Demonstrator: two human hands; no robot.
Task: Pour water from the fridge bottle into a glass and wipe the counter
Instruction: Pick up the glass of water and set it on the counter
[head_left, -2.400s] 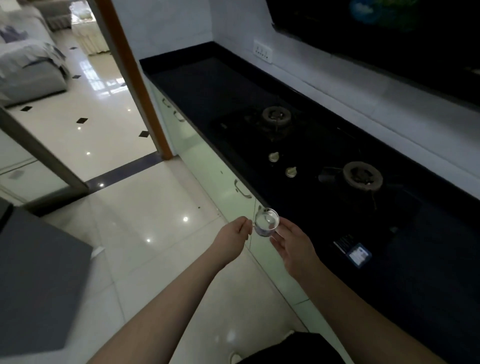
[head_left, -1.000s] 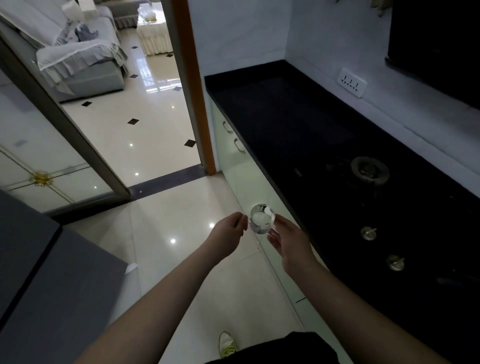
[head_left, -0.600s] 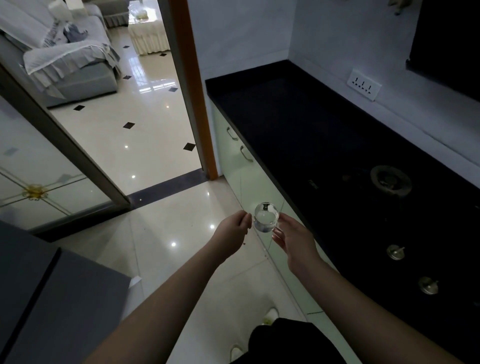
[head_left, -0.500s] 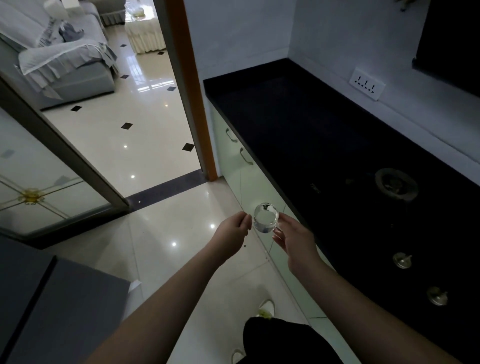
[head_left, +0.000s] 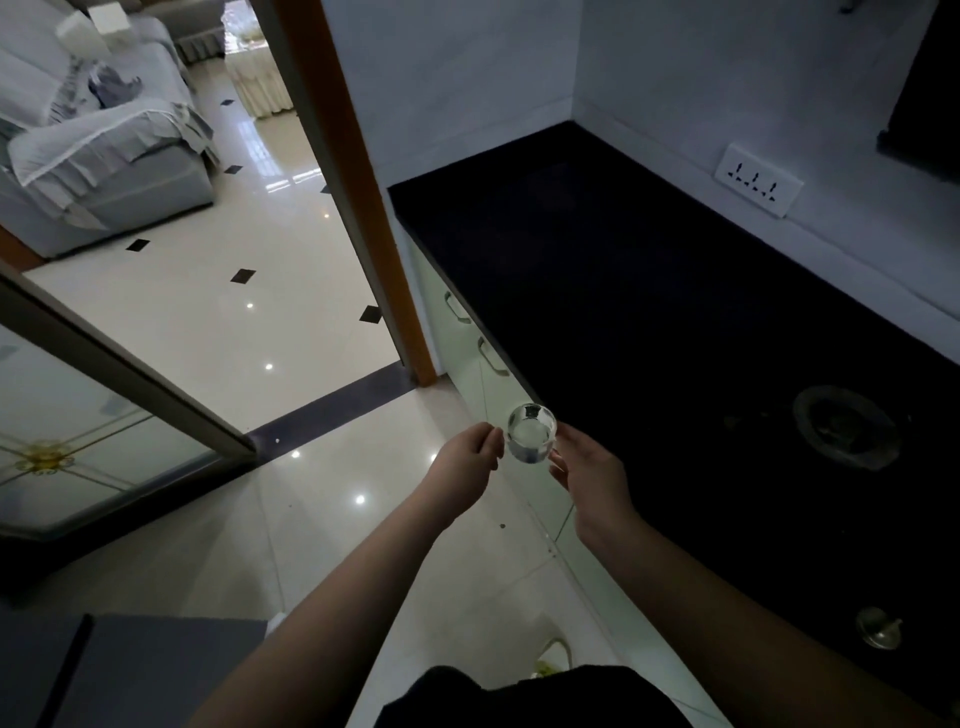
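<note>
Glossy cream floor tiles (head_left: 218, 322) with small black diamonds reflect ceiling lights. A grey-covered sofa (head_left: 98, 150) stands far left beyond the orange door frame (head_left: 363, 197); white walls (head_left: 457, 73) far right.

Bare forearms, no sleeves; dark garment (head_left: 530, 696); light shoe (head_left: 553, 657).

Both hands hold a small glass (head_left: 531, 434) between them — left hand (head_left: 465, 464), right hand (head_left: 592, 470); black counter (head_left: 649, 322) just beside; water inside.

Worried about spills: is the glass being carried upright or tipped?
Upright. The glass shows its round rim facing the head camera, held between the left hand and right hand.
</note>
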